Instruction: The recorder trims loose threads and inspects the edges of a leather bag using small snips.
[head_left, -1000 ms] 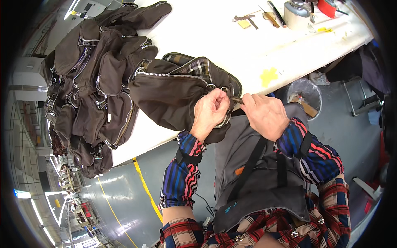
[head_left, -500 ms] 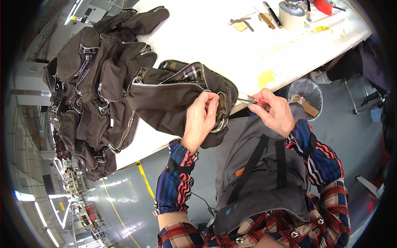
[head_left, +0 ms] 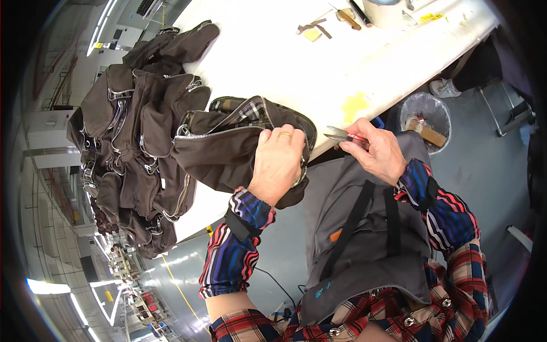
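A dark brown zippered bag with a plaid lining lies at the table's near edge, its zip undone. My left hand is closed over the bag's right end, fingers curled onto the zip edge; the fingertips are partly hidden. In my right hand is a pair of thread snips with red on the handle. Their blades are parted, pointing left, a little apart from the bag. To the left, a heap of similar brown bags with silver zips covers that end of the table.
On the white table are a wooden-handled knife, a black pen-like tool, brown scraps and a pale container. Beyond the right edge stands a lined waste bin, near another person's shoe.
My left hand has gone from pinching the bag's edge to lying over it. The snips have drawn off the bag, and their blades now show parted. The whole view has shifted slightly.
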A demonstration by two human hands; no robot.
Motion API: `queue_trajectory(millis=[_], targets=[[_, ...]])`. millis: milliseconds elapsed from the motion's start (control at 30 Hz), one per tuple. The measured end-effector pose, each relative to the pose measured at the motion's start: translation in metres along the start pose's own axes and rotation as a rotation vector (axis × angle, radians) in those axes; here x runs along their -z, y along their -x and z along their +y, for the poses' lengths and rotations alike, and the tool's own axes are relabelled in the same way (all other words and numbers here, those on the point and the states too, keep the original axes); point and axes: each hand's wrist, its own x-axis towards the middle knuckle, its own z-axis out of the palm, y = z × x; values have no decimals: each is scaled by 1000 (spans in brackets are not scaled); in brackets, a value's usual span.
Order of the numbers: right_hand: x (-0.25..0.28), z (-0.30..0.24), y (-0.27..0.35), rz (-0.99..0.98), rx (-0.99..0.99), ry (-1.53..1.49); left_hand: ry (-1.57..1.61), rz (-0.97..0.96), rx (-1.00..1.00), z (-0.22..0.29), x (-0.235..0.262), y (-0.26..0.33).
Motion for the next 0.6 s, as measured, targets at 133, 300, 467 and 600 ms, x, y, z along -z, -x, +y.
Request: queue_trajectory(millis=[133, 300, 467, 600], targets=[[3, -2, 3, -35, -1, 18, 294, 2, 164, -3, -6, 0], [-5, -7, 3, -68, 45, -15, 1164, -21, 488, -9, -7, 14], [-2, -5, 2, -56, 52, 18, 1606, -117, 37, 13, 42, 25], [-1, -4, -2, -45, 39, 36, 1215, -419, -43, 54, 57, 26]])
